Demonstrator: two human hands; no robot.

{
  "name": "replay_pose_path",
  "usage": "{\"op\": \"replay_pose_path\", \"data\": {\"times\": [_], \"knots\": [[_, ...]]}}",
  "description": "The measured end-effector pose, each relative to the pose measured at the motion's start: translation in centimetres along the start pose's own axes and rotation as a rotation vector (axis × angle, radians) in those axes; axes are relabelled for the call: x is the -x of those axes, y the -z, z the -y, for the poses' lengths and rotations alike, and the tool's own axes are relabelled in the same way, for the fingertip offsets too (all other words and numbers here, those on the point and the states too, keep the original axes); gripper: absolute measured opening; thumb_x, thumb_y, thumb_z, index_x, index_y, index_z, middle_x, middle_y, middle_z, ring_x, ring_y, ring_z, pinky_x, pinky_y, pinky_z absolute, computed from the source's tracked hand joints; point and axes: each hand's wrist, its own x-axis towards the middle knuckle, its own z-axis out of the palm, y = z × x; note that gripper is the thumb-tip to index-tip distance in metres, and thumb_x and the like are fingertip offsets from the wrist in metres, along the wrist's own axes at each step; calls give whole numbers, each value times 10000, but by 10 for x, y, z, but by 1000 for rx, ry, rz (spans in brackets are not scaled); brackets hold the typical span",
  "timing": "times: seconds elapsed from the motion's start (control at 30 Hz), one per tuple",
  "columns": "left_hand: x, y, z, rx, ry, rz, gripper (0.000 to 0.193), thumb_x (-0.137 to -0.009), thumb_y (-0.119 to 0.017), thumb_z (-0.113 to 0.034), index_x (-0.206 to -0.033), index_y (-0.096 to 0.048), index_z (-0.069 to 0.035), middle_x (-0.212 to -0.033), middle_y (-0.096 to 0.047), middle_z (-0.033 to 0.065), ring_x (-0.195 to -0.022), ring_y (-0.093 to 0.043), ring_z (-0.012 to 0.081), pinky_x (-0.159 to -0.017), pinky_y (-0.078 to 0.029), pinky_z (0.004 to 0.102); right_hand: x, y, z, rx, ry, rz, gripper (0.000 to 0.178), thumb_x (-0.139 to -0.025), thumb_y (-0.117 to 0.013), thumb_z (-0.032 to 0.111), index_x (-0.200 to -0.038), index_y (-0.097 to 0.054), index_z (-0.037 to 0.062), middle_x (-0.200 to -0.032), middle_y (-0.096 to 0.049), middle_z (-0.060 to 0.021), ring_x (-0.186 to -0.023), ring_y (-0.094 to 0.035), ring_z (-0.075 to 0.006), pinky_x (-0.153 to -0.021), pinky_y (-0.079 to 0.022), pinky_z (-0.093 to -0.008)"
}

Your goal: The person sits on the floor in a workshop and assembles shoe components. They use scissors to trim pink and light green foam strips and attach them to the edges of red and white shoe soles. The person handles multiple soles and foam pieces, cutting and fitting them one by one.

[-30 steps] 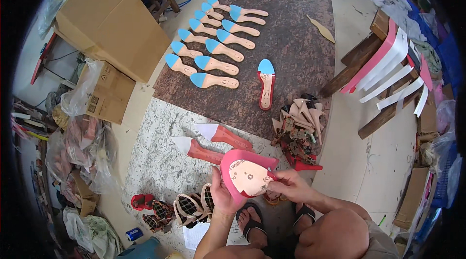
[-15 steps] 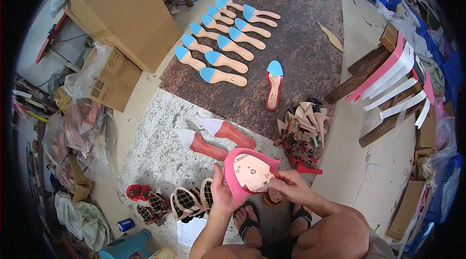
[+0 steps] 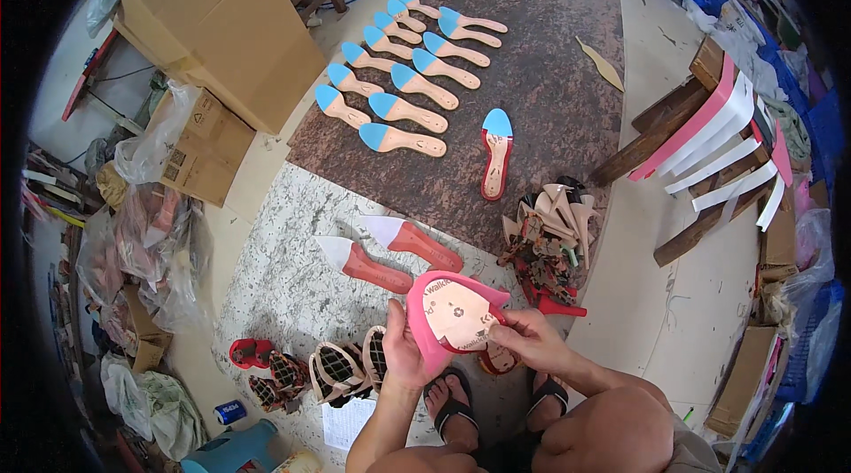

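Above my feet, both hands hold a shoe insole (image 3: pixel 454 306) with a beige printed face and a pink edge strip around its wide toe part. My left hand (image 3: pixel 409 351) cups the pink edge from the left, thumb up along the rim. On the right, my right hand (image 3: pixel 525 337) pinches the insole's narrower red-edged part between thumb and fingers. The rear of the insole is partly hidden by that hand. Just beyond lie two red insole shapes with white toes, one being the nearer red piece (image 3: pixel 377 271). A finished-looking insole (image 3: pixel 498 158) with a blue toe and red edge lies farther off.
Several beige insoles with blue toes (image 3: pixel 405 140) lie in rows on the dark mat (image 3: pixel 550 47). Shoe uppers (image 3: pixel 337 371) stand near my left; a pile of heels and shoes (image 3: pixel 554 234) lies right. A wooden stand (image 3: pixel 660 154) carries pink and white strips. Cardboard boxes (image 3: pixel 217 30) stand left.
The whole view has shifted slightly, so things on the floor sit a little farther left. My grip on the insole looks the same.
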Motion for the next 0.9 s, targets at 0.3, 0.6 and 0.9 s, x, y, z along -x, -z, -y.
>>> {"op": "replay_pose_path", "data": {"times": [0.3, 0.6, 0.9], "knots": [[1, 5, 0, 20, 24, -8, 793, -952, -362, -672, -1469, -386, -70, -1447, -481, 166, -1320, -470, 369, -1108, -344, 556, 0, -2, 6, -37, -53, 1, 283, -1009, -588, 267, -1084, -655, 2, -861, -581, 62, -786, -488, -21, -668, -429, -226], [0, 3, 0, 35, 27, -11, 801, -953, -356, -674, -1456, -399, -52, -1443, -481, 182, -1320, -467, 376, -1111, -343, 548, 0, -4, 10, -31, -24, -26, 267, -1010, -584, 245, -1037, -647, -13, -841, -563, 73, -778, -483, -20, -660, -426, -225], [0, 6, 0, 42, 37, -33, 805, -952, -358, -674, -1445, -411, -40, -1438, -485, 187, -1322, -463, 380, -1111, -341, 550, -2, -3, -2, -36, -23, -24, 247, -1005, -588, 235, -1026, -649, -3, -828, -563, 70, -765, -482, -14, -645, -426, -225]]}}
